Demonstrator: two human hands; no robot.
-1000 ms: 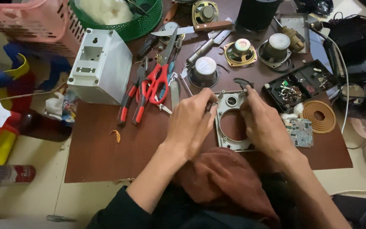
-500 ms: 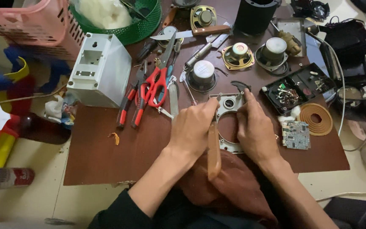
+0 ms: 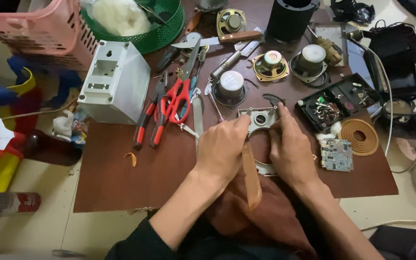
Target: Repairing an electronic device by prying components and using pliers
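**Two hands work a speaker frame on a crowded table**

At the far left, a pink slatted plastic basket and a green mesh basket sit beside a boxy white plastic housing with cut-out slots. Red-handled pliers and red scissors lie on the smooth brown table. Nearer the middle, the left hand is closed around a wooden-handled tool, whose tan handle slants down toward the person's lap while its tip is hidden at the work. Just right of it lies the grey metal speaker frame, flat, squarish, with a round opening, resting on the table between both hands. The right hand presses down on the frame's right side, fingers curled over its edge. Round speaker drivers with shiny magnets stand behind. Further right sit a black tray of small parts, a green circuit board and a ridged orange ring.
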